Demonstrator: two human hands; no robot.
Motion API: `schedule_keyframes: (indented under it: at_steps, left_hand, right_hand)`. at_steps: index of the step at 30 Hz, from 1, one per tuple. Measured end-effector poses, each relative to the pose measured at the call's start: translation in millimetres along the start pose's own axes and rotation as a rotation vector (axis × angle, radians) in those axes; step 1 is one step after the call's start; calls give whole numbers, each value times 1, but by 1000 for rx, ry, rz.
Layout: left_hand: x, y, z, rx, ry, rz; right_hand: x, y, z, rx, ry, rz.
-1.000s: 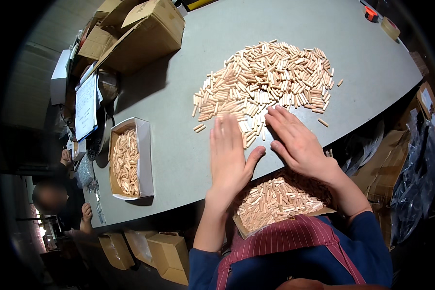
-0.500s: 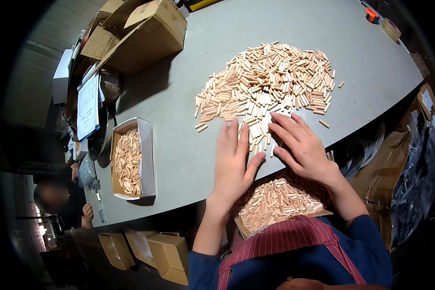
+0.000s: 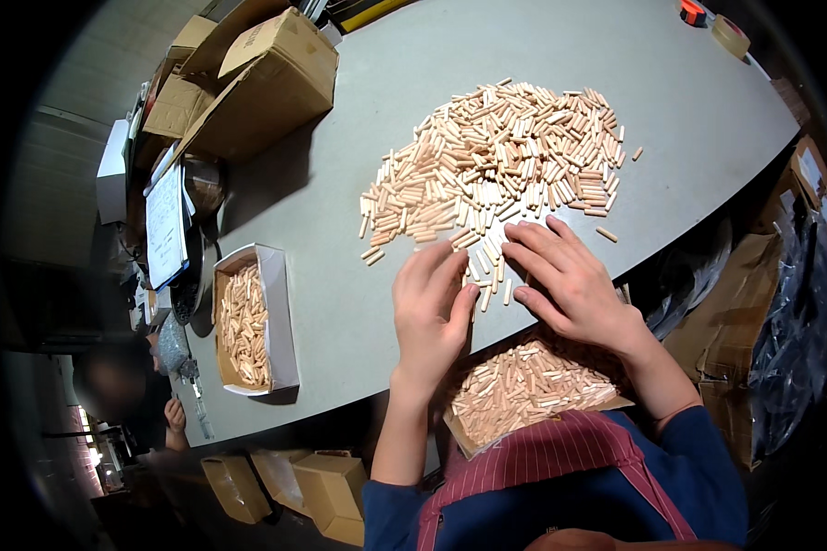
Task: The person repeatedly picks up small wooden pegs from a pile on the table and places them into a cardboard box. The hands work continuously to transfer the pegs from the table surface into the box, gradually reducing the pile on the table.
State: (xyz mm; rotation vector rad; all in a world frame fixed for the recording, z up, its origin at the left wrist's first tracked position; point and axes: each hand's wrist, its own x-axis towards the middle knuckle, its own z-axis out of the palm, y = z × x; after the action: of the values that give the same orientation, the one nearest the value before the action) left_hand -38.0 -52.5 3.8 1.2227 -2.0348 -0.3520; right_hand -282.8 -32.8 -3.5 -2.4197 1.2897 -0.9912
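Observation:
A large heap of short wooden dowel pins (image 3: pixel 505 161) lies spread on the grey table (image 3: pixel 340 303). My left hand (image 3: pixel 432 308) rests flat on the table at the heap's near edge, fingers apart over a few pins. My right hand (image 3: pixel 565 280) lies beside it, fingers spread and covering several pins close to the table's front edge. Just below the edge, against my lap, a cardboard box (image 3: pixel 524 395) holds many of the same pins. Neither hand grips anything that I can see.
A small white-sided box (image 3: pixel 253 317) with more pins sits on the table to the left. Brown cartons (image 3: pixel 257 83) stand at the far left corner, with a clipboard (image 3: pixel 165 225) near them. Tape rolls (image 3: pixel 730 32) lie at the far right. More cartons (image 3: pixel 331 491) stand on the floor.
Both hands have slid toward me across the table, drawing a few pins from the heap's edge closer to the front edge above the lap box.

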Motion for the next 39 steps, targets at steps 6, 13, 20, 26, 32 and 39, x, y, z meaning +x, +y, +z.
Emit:
schedule_keyframes:
  at_steps: [6, 13, 20, 26, 32, 39]
  left_hand:
    - [-3, -1, 0, -29, 47, -97]
    - [6, 5, 7, 96, 62, -52]
    - [4, -1, 3, 25, 23, -80]
    - [4, -2, 2, 13, 13, -86]
    - [4, 2, 2, 31, 11, -77]
    - [6, 4, 5, 70, 8, -22]
  right_hand:
    - [0, 1, -1, 14, 7, 2]
    - [0, 1, -1, 1, 8, 1]
    - [-1, 2, 0, 12, 8, -3]
    - [-1, 2, 1, 8, 9, 0]
    - [-1, 1, 0, 15, 6, -2]
    - [-1, 1, 1, 14, 12, -4]
